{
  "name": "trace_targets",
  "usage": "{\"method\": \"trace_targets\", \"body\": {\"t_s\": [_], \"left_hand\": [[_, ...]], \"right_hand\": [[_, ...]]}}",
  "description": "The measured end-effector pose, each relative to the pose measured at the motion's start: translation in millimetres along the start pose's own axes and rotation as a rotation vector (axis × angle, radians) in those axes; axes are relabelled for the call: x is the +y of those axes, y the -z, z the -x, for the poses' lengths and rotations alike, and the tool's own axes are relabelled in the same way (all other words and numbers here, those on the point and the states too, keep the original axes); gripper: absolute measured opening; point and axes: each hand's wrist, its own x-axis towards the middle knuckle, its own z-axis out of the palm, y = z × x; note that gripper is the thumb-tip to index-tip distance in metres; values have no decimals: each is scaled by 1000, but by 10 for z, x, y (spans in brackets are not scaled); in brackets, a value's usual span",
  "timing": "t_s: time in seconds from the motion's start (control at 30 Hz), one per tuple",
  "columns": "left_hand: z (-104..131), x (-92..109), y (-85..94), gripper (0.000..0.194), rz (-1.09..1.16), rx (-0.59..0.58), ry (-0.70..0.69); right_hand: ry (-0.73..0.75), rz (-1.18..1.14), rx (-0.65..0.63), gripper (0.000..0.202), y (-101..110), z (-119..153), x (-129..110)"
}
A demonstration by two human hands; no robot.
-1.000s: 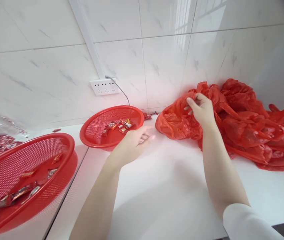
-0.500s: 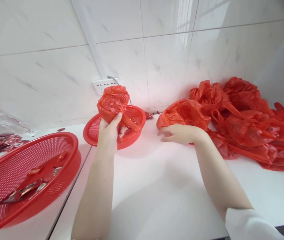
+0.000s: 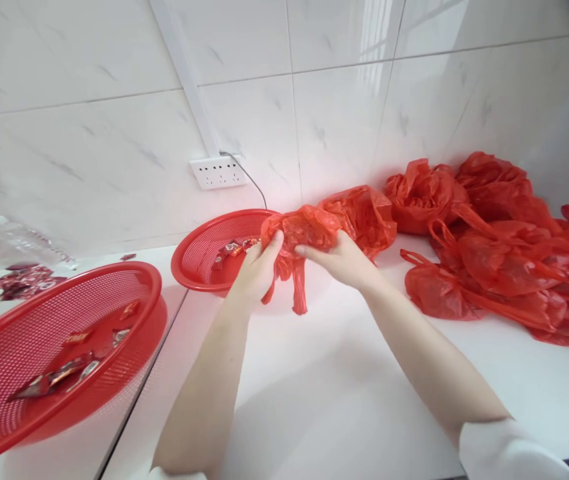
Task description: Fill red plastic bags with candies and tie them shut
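Observation:
Between my hands is a crumpled red plastic bag [image 3: 307,230], its handles dangling over the white table. My left hand [image 3: 257,267] grips its left side, thumb on top. On its right side, my right hand [image 3: 339,260] is closed with the thumb in front; the other fingers are hidden behind the plastic. Just behind, another red plastic bag [image 3: 371,217] sits with its mouth gaping. The small red basket [image 3: 189,267], holding small wrapped packets [image 3: 231,252], stands left of the held bag, which overlaps its right rim.
A larger red basket [image 3: 151,287] with a few wrapped packets [image 3: 77,337] is at the left. Behind it lie a clear plastic bottle [image 3: 29,240] and red wrappers [image 3: 27,283]. Several red bags [image 3: 509,260] are heaped at the right. A socket strip [image 3: 218,173] is on the tiled wall.
My left hand has brought the bag right and down from above the small basket. My right hand has left the gaping bag, moved left and taken hold of the held bag's right side.

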Motion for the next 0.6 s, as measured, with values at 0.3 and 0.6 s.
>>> {"method": "trace_targets", "body": {"t_s": [0.3, 0.6], "left_hand": [[17, 124, 270, 36, 171, 179, 0], [65, 205, 236, 47, 138, 255, 22]], "right_hand": [[-250, -314, 97, 33, 443, -55, 45], [-253, 379, 270, 17, 785, 83, -30]]}}
